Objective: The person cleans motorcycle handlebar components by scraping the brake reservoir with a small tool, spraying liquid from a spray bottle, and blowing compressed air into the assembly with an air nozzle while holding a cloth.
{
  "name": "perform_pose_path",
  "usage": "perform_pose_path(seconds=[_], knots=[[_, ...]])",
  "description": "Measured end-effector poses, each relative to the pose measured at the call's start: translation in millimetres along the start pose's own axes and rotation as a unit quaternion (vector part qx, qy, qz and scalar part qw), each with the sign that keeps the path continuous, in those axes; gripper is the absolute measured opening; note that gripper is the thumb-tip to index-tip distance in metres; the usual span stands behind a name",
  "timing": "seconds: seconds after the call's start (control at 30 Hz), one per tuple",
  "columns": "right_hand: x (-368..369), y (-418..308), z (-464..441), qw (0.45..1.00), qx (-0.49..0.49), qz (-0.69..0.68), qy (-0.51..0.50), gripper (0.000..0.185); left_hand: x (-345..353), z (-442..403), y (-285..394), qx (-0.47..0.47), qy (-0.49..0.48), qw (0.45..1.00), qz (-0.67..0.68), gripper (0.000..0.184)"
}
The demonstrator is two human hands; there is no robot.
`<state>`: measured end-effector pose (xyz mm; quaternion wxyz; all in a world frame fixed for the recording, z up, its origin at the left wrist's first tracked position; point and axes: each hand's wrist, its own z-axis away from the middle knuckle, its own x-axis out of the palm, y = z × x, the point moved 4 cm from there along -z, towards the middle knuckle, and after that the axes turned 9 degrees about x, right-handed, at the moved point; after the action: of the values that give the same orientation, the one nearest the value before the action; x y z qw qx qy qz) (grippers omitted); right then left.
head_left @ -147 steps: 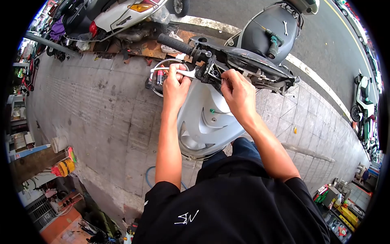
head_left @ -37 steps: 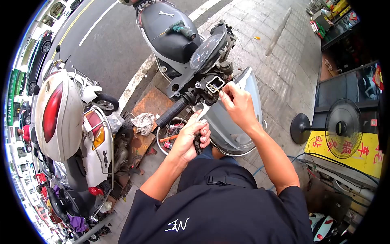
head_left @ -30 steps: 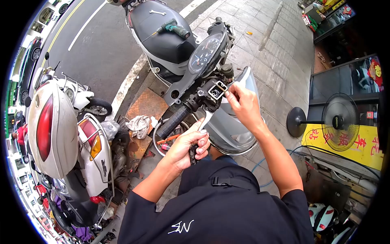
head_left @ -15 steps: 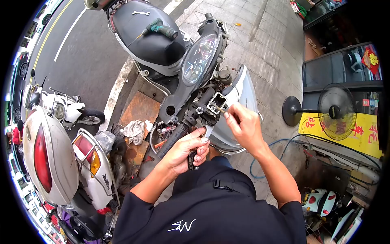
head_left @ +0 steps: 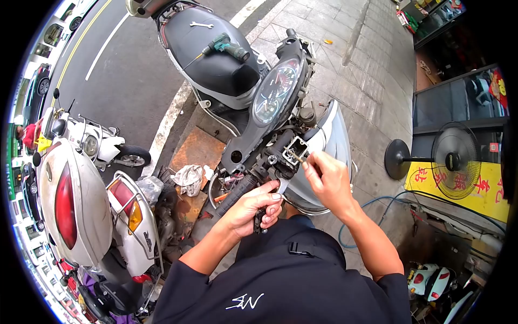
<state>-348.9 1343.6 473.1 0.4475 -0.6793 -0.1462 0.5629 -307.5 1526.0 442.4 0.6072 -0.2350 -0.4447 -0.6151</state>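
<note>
An open rectangular reservoir sits on the scooter's handlebar, beside the black rubber grip and below the round-ended speedometer panel. My left hand is closed on the silver brake lever, its thumb near the lever's base; a dark object shows under its curled fingers. My right hand is pinched on a thin, brass-coloured piece at the reservoir's edge; its far end is too small to make out. The pale front cover lies behind my right hand.
A green drill and a wrench rest on the black seat. White scooters stand at the left. A rag lies on a rusty board. At the right are a fan and a blue hose.
Since the oldest frame, the view has swung round the scooter. My right hand has gone from beyond the reservoir's rim to its edge, where the thin piece now shows. My left hand stays at the lever.
</note>
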Motion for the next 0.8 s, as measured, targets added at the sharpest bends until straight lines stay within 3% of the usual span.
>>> perform_pose_path(seconds=[0.1,0.23,0.37,0.57,0.63,0.67,0.77,0.8], knots=[[-5,9,-20,0.998,0.066,-0.009,0.008,0.013,-3,0,-1,0.001,-0.004,1.000,-0.013,0.047],[2,-3,3,1.000,0.000,-0.009,-0.017,0.012,0,0,0,-0.002,0.008,1.000,-0.009,0.045],[-3,6,-20,0.998,0.058,-0.017,0.006,0.013,-3,-2,-1,-0.009,0.008,1.000,-0.011,0.048],[-7,7,-10,1.000,0.003,0.002,-0.011,0.013,-1,-2,0,-0.011,0.011,1.000,-0.006,0.039],[-17,31,-38,0.996,0.077,0.040,0.012,0.015,-1,-1,-1,-0.013,0.011,1.000,-0.006,0.039],[-21,38,-45,0.995,0.101,-0.011,0.010,0.013,-1,-2,0,-0.016,0.009,1.000,-0.010,0.039],[-28,30,-28,0.995,0.073,-0.061,-0.043,0.011,-3,-2,0,-0.014,0.008,1.000,-0.019,0.041],[-27,29,-23,0.997,0.011,-0.060,-0.048,0.010,-1,-2,1,-0.018,0.015,1.000,-0.020,0.042]])
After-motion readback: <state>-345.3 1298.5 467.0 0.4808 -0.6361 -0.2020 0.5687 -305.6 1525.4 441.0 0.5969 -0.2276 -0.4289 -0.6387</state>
